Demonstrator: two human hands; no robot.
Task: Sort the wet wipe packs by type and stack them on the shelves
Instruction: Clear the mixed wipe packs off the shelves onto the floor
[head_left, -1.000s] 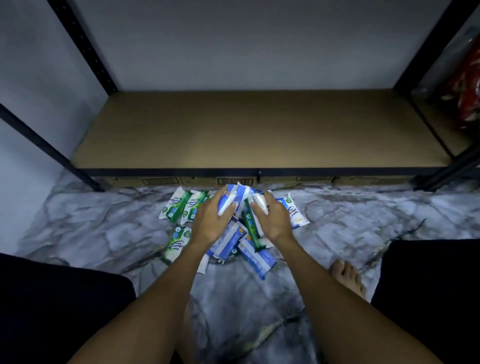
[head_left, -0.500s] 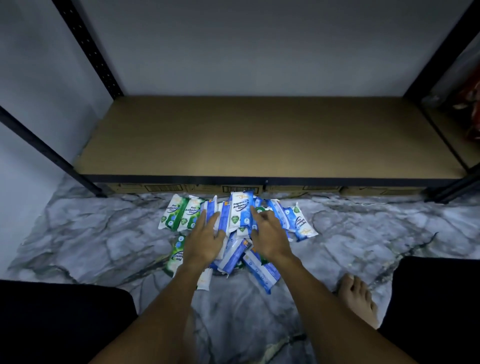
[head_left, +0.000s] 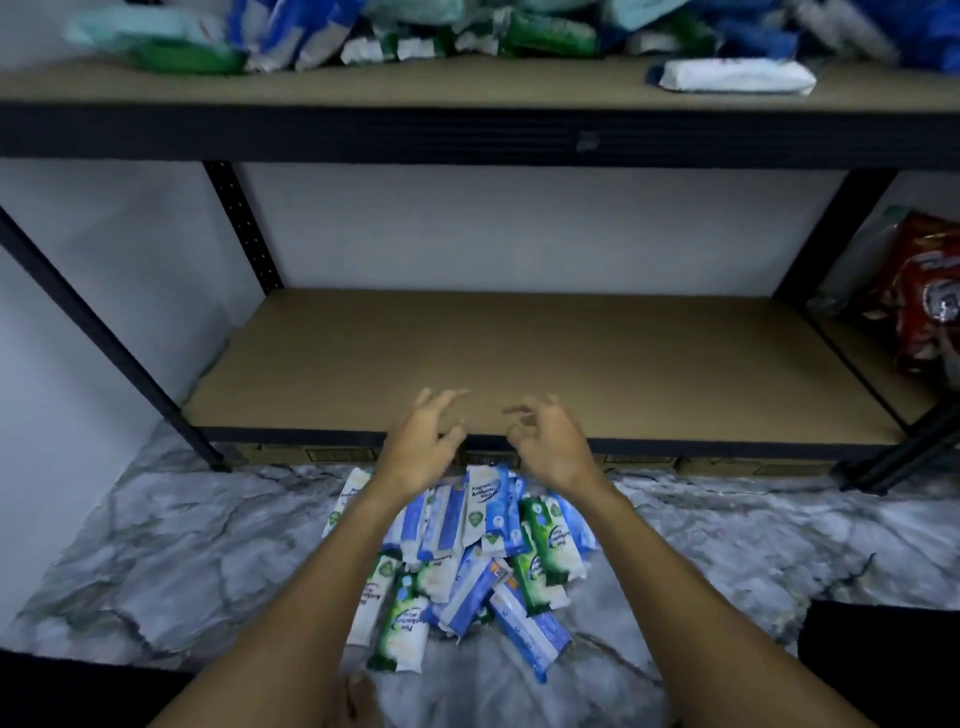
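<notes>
A heap of wet wipe packs (head_left: 467, 561), blue-white and green-white, lies on the marble floor just in front of the bottom shelf (head_left: 519, 364), whose brown board is bare. My left hand (head_left: 423, 441) and my right hand (head_left: 545, 441) hover side by side above the far end of the heap, at the shelf's front edge. Both hold nothing, with fingers spread and loosely curled. Several more packs (head_left: 415, 31) lie jumbled on the upper shelf (head_left: 467, 88), among them a white pack (head_left: 737, 77) lying apart at the right.
Black metal uprights (head_left: 244, 228) frame the shelf unit. A red snack bag (head_left: 930, 296) stands on the neighbouring shelf at the right. The grey marble floor (head_left: 182, 545) spreads to both sides of the heap. My dark-clad knees fill the lower corners.
Both hands have let go of the packs and lifted off the heap toward the shelf edge. The view has tilted up, bringing the upper shelf into sight.
</notes>
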